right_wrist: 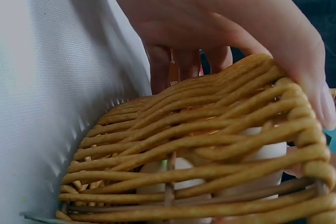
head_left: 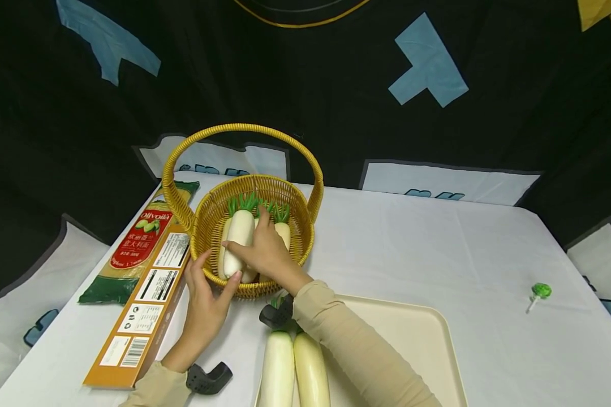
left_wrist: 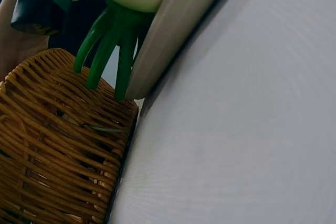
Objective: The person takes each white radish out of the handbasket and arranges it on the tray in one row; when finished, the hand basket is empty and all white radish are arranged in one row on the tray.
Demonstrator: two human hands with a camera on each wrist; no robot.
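A yellow wicker basket (head_left: 302, 257) with a tall hoop handle stands on the white table, with several white radishes with green tops inside. My right hand (head_left: 272, 251) reaches into it and grips a white radish (head_left: 241, 232) lying on top, thumb across its near side and fingers along the other. At the basket's near left side, my left hand (head_left: 206, 305) holds the rim, its thumb close to that radish's lower end. The right wrist view also shows this left hand (right_wrist: 210, 19) against the wickerwork (right_wrist: 210, 124).
A cream tray (head_left: 427, 339) lies at the front, with a white radish (head_left: 277, 367) and a yellowish one (head_left: 312, 370) on it. Left of the basket are an orange box (head_left: 142, 305) and a pasta bag (head_left: 142, 234). A green lollipop (head_left: 541, 290) lies far right.
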